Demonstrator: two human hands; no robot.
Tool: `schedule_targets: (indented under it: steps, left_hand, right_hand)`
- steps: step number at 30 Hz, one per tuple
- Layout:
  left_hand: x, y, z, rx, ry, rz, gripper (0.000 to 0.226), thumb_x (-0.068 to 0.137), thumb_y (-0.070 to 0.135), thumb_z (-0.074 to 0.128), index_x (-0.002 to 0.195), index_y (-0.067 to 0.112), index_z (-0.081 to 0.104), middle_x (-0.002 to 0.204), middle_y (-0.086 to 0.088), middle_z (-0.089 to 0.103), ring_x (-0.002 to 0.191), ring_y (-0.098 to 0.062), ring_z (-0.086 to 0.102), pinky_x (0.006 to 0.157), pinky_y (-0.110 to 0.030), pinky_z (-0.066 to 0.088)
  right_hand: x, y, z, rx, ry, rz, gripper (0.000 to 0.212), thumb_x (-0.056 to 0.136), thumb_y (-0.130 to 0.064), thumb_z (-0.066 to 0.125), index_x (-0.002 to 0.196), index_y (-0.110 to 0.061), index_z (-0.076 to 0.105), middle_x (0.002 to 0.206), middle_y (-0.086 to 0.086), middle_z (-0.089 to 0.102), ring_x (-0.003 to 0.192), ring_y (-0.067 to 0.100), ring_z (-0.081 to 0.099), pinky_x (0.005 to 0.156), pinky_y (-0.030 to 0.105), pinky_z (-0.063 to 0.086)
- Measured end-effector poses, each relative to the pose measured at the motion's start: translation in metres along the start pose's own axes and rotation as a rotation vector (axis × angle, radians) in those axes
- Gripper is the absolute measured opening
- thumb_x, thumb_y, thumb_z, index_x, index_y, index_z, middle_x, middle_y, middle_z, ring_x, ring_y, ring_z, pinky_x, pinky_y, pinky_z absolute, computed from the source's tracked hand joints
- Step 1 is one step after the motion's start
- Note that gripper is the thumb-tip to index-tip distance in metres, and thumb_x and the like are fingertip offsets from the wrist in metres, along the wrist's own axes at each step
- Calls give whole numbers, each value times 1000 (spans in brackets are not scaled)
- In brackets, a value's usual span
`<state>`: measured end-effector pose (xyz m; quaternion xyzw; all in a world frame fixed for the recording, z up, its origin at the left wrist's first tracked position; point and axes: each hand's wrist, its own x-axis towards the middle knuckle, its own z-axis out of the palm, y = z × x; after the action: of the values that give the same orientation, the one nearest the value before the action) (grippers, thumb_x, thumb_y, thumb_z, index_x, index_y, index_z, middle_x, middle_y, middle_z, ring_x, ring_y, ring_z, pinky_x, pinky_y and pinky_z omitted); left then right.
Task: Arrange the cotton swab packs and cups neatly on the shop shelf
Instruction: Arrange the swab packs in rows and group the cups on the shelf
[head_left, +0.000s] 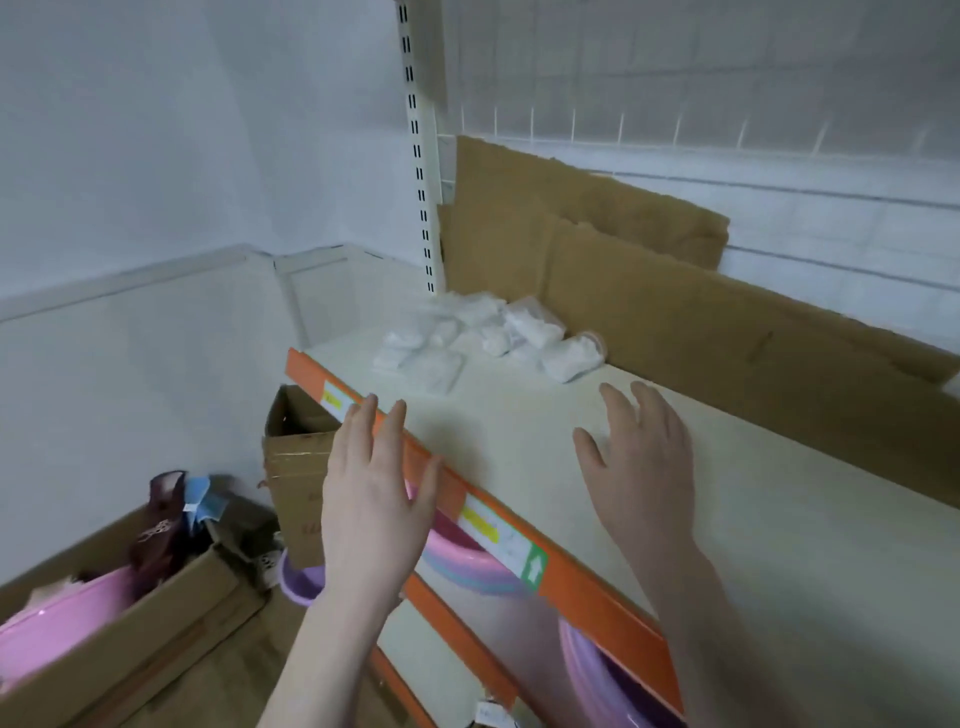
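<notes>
I see the cotton swab packs (467, 338) heaped at the shelf's (727, 519) far left corner, perhaps with a cup among them; bare board runs rightward. The left hand (371, 488) hovers over the orange front edge (571, 566), fingers spread, holding nothing; the right hand (641, 462) reaches over the shelf, equally wide.

We observe two bare forearms and hands, left hand (371, 483) and right hand (641, 462). We find both arms unsleeved as far as the frame's lower edge.
</notes>
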<state>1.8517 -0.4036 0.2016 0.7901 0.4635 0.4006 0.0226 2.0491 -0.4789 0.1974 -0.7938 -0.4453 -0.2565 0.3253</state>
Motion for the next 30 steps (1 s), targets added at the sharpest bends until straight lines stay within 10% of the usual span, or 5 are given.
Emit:
schedule_targets:
  steps: [11, 18, 30]
  left_hand:
    - [92, -41, 61, -66, -74, -8, 54, 85, 25, 67, 130, 1, 50, 140, -23, 42, 132, -40, 36, 106, -49, 32]
    - [155, -68, 102, -62, -119, 76, 59, 80, 39, 53, 119, -5, 57, 126, -32, 52, 117, -48, 50, 95, -56, 41]
    - [213, -83, 146, 121, -372, 2, 76, 87, 63, 40, 137, 6, 34, 138, -15, 40, 125, -32, 39, 100, -38, 33]
  right_hand:
    - [50, -4, 58, -99, -99, -67, 48, 68, -16, 78, 110, -1, 61, 109, 25, 59, 100, 41, 59, 87, 47, 48]
    - [78, -9, 83, -182, -168, 22, 52, 77, -32, 36, 112, -2, 60, 108, 24, 60, 95, 40, 59, 82, 45, 50]
    - [128, -17, 122, -179, -285, 124, 47, 86, -26, 63, 126, -4, 53, 112, 19, 55, 104, 37, 52, 89, 42, 40]
